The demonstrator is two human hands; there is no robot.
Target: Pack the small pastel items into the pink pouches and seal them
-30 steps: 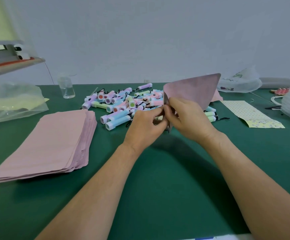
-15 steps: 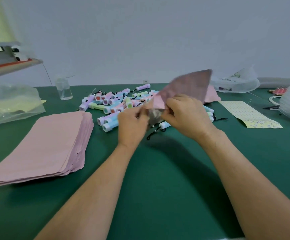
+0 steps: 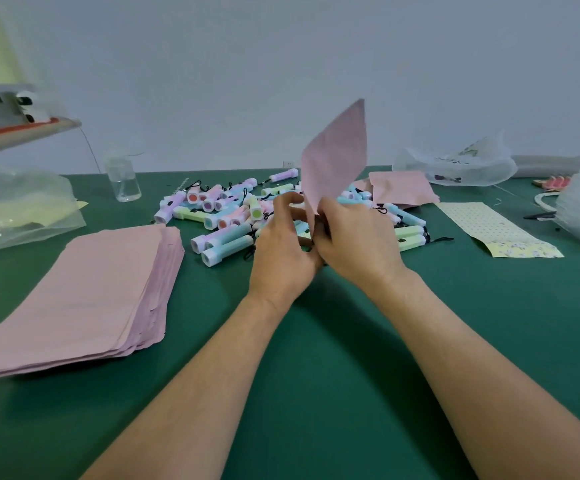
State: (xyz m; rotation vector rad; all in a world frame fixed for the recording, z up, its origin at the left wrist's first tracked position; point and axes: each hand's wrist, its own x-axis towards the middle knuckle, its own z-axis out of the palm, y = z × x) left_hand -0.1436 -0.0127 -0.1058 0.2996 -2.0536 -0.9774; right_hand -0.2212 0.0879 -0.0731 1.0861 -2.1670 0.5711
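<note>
I hold one pink pouch (image 3: 335, 157) upright above the table, its far corner pointing up. My right hand (image 3: 352, 242) grips its lower edge, and my left hand (image 3: 281, 251) pinches the same edge from the left. Behind my hands lies a heap of small pastel items (image 3: 226, 216), tube-shaped with black cords, in purple, blue, green and pink. A thick stack of flat pink pouches (image 3: 84, 296) rests at the left. The pouch's mouth is hidden by my fingers.
Another pink pouch (image 3: 403, 188) lies behind the heap at the right. A dotted yellow sheet (image 3: 489, 226) and clear plastic bags (image 3: 455, 164) are at the right. A clear bottle (image 3: 124, 181) stands at the back left, near a plastic bag (image 3: 15, 209). Green table (image 3: 316, 358).
The pouch has swung from lying tilted to the right to standing nearly upright. My hands have drawn close together at its lower edge.
</note>
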